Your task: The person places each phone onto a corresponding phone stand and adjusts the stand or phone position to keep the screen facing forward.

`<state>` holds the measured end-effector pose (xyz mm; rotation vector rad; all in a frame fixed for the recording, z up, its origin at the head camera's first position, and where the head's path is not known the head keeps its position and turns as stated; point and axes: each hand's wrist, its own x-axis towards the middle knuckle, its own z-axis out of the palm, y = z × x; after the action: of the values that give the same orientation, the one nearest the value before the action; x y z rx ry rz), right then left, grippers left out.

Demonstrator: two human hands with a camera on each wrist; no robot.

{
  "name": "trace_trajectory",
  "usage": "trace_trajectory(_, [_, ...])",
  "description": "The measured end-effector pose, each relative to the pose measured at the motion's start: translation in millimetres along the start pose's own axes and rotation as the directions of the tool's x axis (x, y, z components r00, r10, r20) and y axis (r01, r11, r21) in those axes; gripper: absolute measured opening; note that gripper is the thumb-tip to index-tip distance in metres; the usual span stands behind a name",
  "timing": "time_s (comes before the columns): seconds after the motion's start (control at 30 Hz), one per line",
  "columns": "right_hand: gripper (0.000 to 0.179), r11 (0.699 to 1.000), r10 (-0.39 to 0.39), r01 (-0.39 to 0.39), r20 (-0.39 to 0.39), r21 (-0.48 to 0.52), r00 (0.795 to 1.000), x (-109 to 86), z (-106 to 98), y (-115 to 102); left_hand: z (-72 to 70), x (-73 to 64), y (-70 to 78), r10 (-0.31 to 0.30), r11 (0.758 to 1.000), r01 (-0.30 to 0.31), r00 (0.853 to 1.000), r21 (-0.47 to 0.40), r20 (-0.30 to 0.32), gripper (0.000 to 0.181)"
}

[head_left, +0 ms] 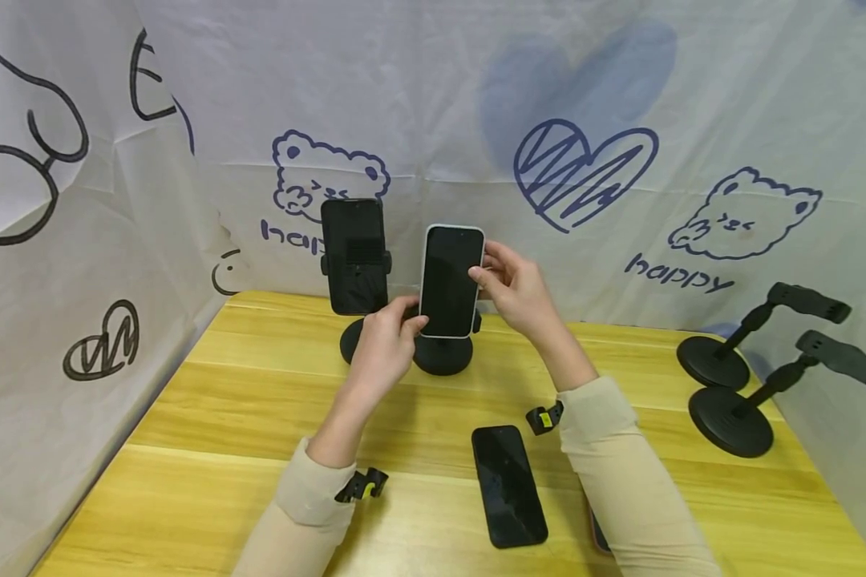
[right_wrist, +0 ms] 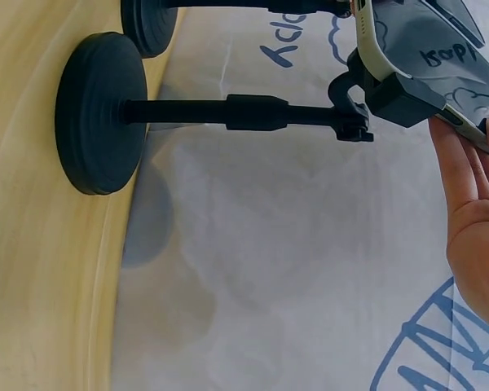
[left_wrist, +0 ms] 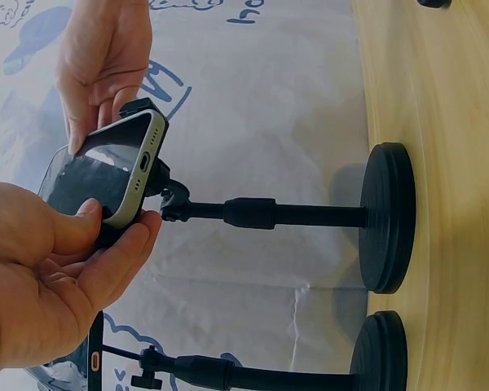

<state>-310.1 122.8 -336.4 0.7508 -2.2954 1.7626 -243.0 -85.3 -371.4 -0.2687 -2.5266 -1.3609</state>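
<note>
A smartphone with a white rim (head_left: 451,280) stands upright in the clamp of a black phone stand (head_left: 443,357), its dark screen facing me. My left hand (head_left: 384,343) pinches the phone's lower left corner, with the thumb on the front and the fingers round behind. At the right edge, my right hand (head_left: 520,290) grips the phone between thumb and fingers. In the left wrist view the thumb of the left hand (left_wrist: 57,261) presses near the phone's charging-port end. The right wrist view has the clamp (right_wrist: 403,99) against the phone's side, close to the right hand (right_wrist: 477,199).
Left of it, a second dark phone (head_left: 354,256) sits in another stand. A black phone (head_left: 508,486) lies on the wooden table (head_left: 209,449); another phone (head_left: 599,529) is mostly hidden under the right sleeve. Two phone stands (head_left: 729,421) without phones stand at the right.
</note>
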Motion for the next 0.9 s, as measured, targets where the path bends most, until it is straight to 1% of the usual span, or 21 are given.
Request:
trace_trajectory(0.17, [0.043,1.000,0.018,-0.018,0.018,-0.022,1.000,-3.4,2.1,3.6,-0.1,0.3,0.2,0.005,1.000,-0.005,1.000,0.013,-0.014,0.032])
trace_trajectory(0.3, [0.044,0.999,0.031,-0.031,0.005,-0.039,1.000,-7.1,3.5,6.0,-0.4,0.3,0.9,0.014,1.000,-0.013,1.000,0.016,-0.016,0.032])
trace_trajectory(0.53, [0.043,0.999,0.029,-0.029,-0.004,-0.037,1.000,-9.9,5.3,3.0,-0.8,1.3,-0.3,0.024,1.000,-0.024,1.000,0.004,-0.019,0.031])
trace_trajectory(0.73, [0.044,0.998,0.021,-0.022,-0.009,-0.058,1.000,-11.5,7.1,3.3,-0.1,2.2,-1.5,0.023,1.000,-0.023,1.000,-0.009,-0.018,0.031])
trace_trajectory(0.9, [0.046,0.996,0.016,-0.019,-0.030,-0.084,0.999,-13.0,9.3,3.0,0.5,2.4,-1.9,0.020,1.000,-0.020,0.999,-0.020,-0.027,0.031])
